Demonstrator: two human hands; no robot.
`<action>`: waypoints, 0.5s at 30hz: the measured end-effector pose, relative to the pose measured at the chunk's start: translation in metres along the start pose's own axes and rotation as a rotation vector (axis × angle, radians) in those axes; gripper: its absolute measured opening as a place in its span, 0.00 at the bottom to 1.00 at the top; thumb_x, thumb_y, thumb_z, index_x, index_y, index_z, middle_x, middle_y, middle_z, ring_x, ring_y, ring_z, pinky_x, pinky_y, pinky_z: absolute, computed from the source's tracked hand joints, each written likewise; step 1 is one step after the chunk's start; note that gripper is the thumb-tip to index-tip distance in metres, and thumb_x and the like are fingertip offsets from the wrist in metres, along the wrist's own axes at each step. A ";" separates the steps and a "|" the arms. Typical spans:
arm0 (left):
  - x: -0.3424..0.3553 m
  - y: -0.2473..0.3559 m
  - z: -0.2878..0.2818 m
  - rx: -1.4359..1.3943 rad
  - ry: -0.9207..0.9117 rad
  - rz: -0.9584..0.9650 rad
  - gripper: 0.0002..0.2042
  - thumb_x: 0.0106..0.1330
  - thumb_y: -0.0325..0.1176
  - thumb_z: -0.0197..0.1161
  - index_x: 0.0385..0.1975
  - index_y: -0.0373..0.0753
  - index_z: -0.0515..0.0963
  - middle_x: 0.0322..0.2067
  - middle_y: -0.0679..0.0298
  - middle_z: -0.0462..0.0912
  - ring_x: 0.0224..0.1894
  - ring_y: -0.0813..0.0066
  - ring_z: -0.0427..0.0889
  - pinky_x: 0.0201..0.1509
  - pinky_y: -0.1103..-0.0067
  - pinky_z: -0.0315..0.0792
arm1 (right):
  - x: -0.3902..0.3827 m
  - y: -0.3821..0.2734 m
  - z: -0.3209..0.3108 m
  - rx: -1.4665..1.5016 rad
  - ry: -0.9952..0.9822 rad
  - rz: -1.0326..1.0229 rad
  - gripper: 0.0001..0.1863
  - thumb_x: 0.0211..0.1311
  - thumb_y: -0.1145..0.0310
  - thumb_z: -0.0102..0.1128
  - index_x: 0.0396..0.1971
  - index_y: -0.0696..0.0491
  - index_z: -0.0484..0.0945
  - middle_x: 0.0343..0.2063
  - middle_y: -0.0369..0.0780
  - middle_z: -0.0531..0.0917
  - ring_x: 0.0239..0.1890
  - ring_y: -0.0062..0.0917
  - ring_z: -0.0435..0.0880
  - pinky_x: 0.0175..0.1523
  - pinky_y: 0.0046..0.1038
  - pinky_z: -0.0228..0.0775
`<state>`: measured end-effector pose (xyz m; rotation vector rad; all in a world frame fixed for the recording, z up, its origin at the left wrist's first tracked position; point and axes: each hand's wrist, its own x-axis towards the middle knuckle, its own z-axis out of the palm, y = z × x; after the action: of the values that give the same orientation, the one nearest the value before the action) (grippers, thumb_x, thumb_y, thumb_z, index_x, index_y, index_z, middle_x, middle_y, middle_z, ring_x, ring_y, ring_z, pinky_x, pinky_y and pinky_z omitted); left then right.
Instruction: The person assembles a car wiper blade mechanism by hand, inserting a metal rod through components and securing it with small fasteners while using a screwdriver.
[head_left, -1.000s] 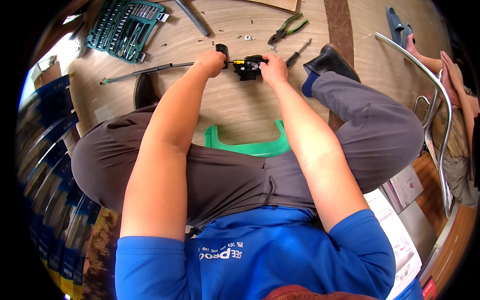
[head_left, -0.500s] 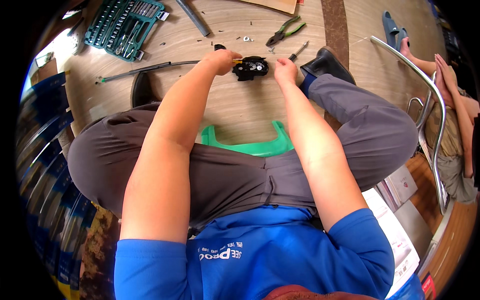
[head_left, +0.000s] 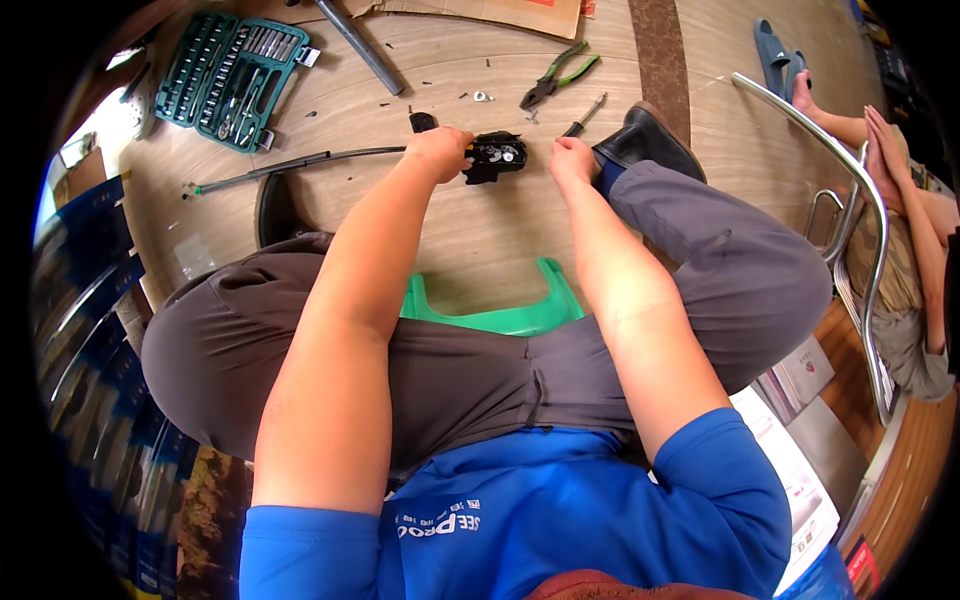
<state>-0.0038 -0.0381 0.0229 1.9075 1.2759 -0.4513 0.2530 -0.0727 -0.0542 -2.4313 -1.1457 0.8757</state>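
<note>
The mechanism [head_left: 505, 154] was on or just above the floor [head_left: 480, 230], between the hands, its inner parts exposed. The left hand [head_left: 438, 155] covered its left end; whether that grip was clamped on the housing or on the cable [head_left: 315, 158] could not be told, as the fingers hid the contact. The right hand [head_left: 572, 162] was just beside the mechanism but apart from it, its grip drawn together and nothing visible in it.

With only one hand at the mechanism, it looked liable to twist or tip under a sideways push, which could have spilled any loose inner part. The long cable, stretched out to the left, could have levered the joint out of line if knocked by the nearby knee. Small dark pieces [head_left: 427, 82] and a pale ring [head_left: 484, 97] lay loose, easily scattered by a sweeping hand. The screwdriver [head_left: 579, 124], near the right hand and the shoe [head_left: 655, 150], risked being kicked and rolling away
</note>
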 end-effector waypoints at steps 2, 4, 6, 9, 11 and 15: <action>0.001 0.000 0.002 0.000 0.005 0.000 0.19 0.61 0.41 0.64 0.52 0.47 0.74 0.46 0.59 0.81 0.52 0.60 0.78 0.51 0.66 0.74 | 0.001 0.000 0.001 -0.030 0.003 -0.003 0.12 0.54 0.66 0.62 0.37 0.53 0.84 0.36 0.46 0.86 0.42 0.34 0.85 0.50 0.32 0.74; 0.001 0.000 0.003 0.006 -0.002 -0.026 0.18 0.62 0.43 0.64 0.50 0.48 0.75 0.47 0.62 0.81 0.53 0.63 0.78 0.53 0.68 0.74 | 0.003 -0.001 0.004 -0.061 0.007 -0.006 0.11 0.54 0.66 0.62 0.37 0.53 0.85 0.36 0.46 0.86 0.42 0.35 0.85 0.50 0.33 0.74; 0.002 0.001 0.004 -0.007 0.000 -0.022 0.18 0.62 0.44 0.63 0.51 0.48 0.75 0.47 0.62 0.81 0.53 0.63 0.78 0.53 0.68 0.74 | 0.009 -0.005 0.005 -0.038 0.007 -0.054 0.11 0.55 0.66 0.61 0.37 0.53 0.84 0.35 0.46 0.86 0.41 0.35 0.85 0.49 0.32 0.75; 0.001 -0.003 0.008 -0.036 0.009 -0.028 0.18 0.63 0.45 0.63 0.51 0.49 0.74 0.46 0.63 0.81 0.52 0.63 0.78 0.52 0.67 0.73 | 0.015 -0.027 0.011 0.027 -0.011 -0.091 0.13 0.54 0.67 0.61 0.39 0.55 0.84 0.35 0.44 0.86 0.40 0.30 0.85 0.49 0.29 0.74; 0.000 -0.009 0.012 -0.053 0.014 -0.040 0.18 0.63 0.45 0.62 0.51 0.49 0.74 0.46 0.64 0.82 0.52 0.64 0.78 0.51 0.67 0.73 | 0.013 -0.047 0.015 0.036 -0.029 -0.129 0.14 0.54 0.66 0.61 0.39 0.56 0.84 0.35 0.45 0.86 0.39 0.30 0.85 0.48 0.28 0.74; 0.001 -0.002 0.005 -0.026 0.015 -0.027 0.17 0.63 0.46 0.62 0.49 0.48 0.75 0.45 0.64 0.82 0.51 0.64 0.79 0.51 0.66 0.73 | 0.021 -0.062 0.021 0.131 -0.078 -0.216 0.14 0.56 0.68 0.61 0.41 0.57 0.82 0.32 0.43 0.86 0.33 0.25 0.84 0.39 0.26 0.76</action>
<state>-0.0045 -0.0409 0.0176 1.8778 1.3128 -0.4329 0.2136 -0.0167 -0.0465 -2.1388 -1.3062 0.9511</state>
